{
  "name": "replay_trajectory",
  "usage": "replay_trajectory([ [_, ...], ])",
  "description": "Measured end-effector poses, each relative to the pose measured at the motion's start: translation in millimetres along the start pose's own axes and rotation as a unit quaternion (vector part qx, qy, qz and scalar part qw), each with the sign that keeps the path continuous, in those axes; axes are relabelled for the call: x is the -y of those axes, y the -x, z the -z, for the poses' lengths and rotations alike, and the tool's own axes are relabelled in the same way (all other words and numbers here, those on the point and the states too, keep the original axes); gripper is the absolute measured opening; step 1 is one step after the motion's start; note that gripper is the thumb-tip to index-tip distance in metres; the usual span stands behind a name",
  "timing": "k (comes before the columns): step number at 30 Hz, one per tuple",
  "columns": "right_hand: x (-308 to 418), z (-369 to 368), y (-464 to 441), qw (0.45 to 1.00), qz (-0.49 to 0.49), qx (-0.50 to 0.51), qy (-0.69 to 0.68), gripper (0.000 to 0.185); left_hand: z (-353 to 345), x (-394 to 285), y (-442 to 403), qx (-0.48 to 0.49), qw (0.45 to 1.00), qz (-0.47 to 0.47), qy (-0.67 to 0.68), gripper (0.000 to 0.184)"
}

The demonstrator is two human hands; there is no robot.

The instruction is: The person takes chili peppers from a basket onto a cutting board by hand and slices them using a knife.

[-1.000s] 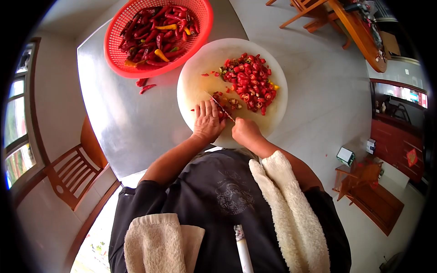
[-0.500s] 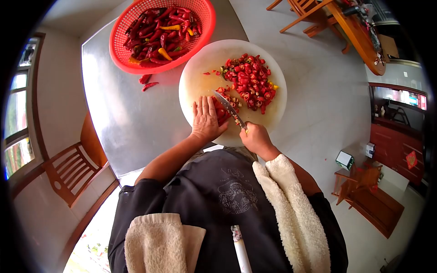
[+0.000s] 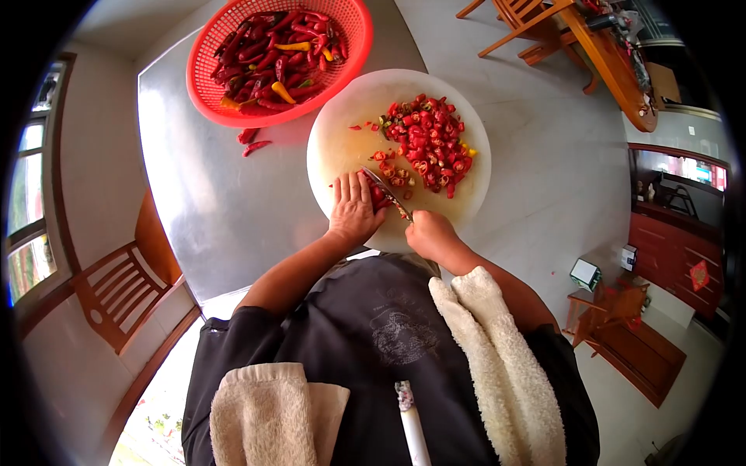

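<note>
A round white cutting board (image 3: pixel 330 147) lies on the metal table, with a heap of chopped red chilies (image 3: pixel 427 140) at its right and a smaller cut pile (image 3: pixel 396 174) near its middle. My left hand (image 3: pixel 354 210) presses on red chilies (image 3: pixel 378 194) at the board's lower left, its fingers stretched forward and close together, thumb toward the blade. My right hand (image 3: pixel 432 234) is closed round the handle of a knife (image 3: pixel 390 196). The blade slants up and left, touching or just beside the held chilies; its exact contact is hidden.
A red plastic basket (image 3: pixel 359 46) of whole red and some yellow chilies stands at the back left of the metal table (image 3: pixel 233 210). Two loose chilies (image 3: pixel 255 147) lie below it. A cigarette (image 3: pixel 413 427) juts into view below. Wooden chairs (image 3: pixel 124 295) stand farther off.
The knife swung right with its flat showing, then came back left against the chilies. My right hand moved right, then slightly left. The left fingers have drawn back a little from half a second ago.
</note>
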State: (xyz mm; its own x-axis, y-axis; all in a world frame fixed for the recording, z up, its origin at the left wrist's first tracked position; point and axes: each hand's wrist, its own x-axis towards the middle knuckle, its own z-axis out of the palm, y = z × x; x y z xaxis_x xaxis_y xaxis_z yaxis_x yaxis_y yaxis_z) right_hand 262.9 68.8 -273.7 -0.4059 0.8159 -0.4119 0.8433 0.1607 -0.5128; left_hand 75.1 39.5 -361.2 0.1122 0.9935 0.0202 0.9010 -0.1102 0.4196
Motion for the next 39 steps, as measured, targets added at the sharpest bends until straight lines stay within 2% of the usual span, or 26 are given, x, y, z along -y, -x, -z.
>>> replay_trajectory([
  [3,1,-21,-26,1.000,-0.013,-0.006,0.014,0.018,0,-2,1,-0.007,1.000,0.003,0.000,0.091],
  [8,-13,-45,-25,0.997,-0.009,-0.074,-0.010,0.019,-6,1,2,-0.040,0.999,-0.012,-0.002,0.096],
  [13,-16,-32,-17,0.991,-0.026,-0.101,-0.082,0.020,8,-2,0,-0.028,0.999,0.000,0.023,0.095],
  [16,-4,-12,-1,0.991,-0.010,-0.112,-0.078,0.019,20,-3,2,-0.006,1.000,0.010,0.015,0.103],
  [20,6,-3,19,0.995,0.014,-0.092,-0.036,0.018,32,-5,5,0.033,0.999,0.039,-0.002,0.109],
  [23,4,-10,23,0.997,0.018,-0.073,-0.009,0.018,29,-4,6,0.069,0.997,0.043,-0.006,0.107],
  [32,10,-11,16,0.999,0.008,-0.035,0.031,0.017,9,2,9,0.012,1.000,0.014,-0.001,0.093],
  [39,22,-14,0,0.999,-0.024,0.003,0.048,0.016,2,2,10,0.006,1.000,0.021,-0.003,0.090],
])
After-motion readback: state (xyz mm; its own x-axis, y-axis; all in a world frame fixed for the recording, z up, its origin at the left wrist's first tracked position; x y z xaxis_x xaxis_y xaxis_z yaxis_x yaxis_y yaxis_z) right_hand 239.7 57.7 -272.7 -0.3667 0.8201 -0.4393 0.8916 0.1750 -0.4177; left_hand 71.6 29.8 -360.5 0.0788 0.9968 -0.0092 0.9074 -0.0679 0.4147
